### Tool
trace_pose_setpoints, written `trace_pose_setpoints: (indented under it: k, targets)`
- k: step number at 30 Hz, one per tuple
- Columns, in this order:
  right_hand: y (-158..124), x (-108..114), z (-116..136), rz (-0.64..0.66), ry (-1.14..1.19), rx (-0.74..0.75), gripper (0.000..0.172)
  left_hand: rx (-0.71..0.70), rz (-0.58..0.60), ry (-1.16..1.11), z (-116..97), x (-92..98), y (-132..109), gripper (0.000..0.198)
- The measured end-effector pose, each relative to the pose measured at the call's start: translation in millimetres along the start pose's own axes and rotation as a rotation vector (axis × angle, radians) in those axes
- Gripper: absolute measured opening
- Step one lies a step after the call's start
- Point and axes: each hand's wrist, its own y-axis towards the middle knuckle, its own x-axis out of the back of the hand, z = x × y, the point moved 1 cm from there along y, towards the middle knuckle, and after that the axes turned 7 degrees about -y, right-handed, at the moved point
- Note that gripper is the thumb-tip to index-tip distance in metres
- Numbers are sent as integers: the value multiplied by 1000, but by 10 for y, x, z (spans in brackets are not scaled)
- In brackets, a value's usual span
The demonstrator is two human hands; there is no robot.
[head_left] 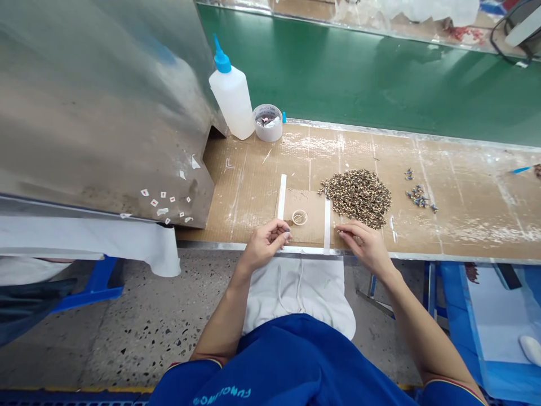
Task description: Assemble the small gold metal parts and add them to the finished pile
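Bench (240, 197): brown cardboard with a glossy covering, running beneath both hands and off to the right; a green belt (363, 79) lies beyond its far edge.
Metal housing (105, 113): well to the left of the left hand, small white labels (154, 202) low on its face.
Left hand (262, 243): at the near edge, thumb and fingertips bunched close; I cannot tell whether they pinch anything.
Right hand (367, 245): over the near edge, thumb and forefinger stretched toward the other hand; too small to tell whether their tips meet on a part.
Pile (357, 197): just beyond the right hand, a broad heap of tiny metal pieces, glinting gold with dark flecks, ragged at its rim.
Loose parts (417, 196): right of the pile, past the right hand, bluish and silvery, in small clusters.
Cup (300, 217): clear, round and shallow, between the hands, nearer the left fingertips, on a cardboard pad (313, 234) flanked by white strips (327, 225).
Bottle (234, 101): beyond the left hand, cloudy white with a blue nozzle.
Tape roll (269, 132): beside the bottle, scraps inside its ring.
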Motion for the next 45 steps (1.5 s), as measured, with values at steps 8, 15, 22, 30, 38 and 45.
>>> trace_pose_setpoints:
  k: [8, 15, 22, 30, 38, 45]
  targets:
    - [-10, -227, 399, -133, 379, -205, 16, -89, -7, 140, 14, -25, -24, 17]
    - [-3, -660, 661, -121, 846, -533, 32, -322, -14, 362, 2, -85, -64, 17]
    - [86, -767, 730, -125, 933, -598, 39, -430, -35, 435, -11, -119, -65, 18]
    - [91, -792, 762, -123, 909, -589, 42, -464, -47, 517, -9, -137, -52, 28]
    - [108, -772, 754, -66, 888, -562, 43, -479, -33, 499, 5, -139, -59, 26]
    - [83, -784, 728, -35, 874, -544, 42, -522, 0, 507, 11, -127, -56, 23]
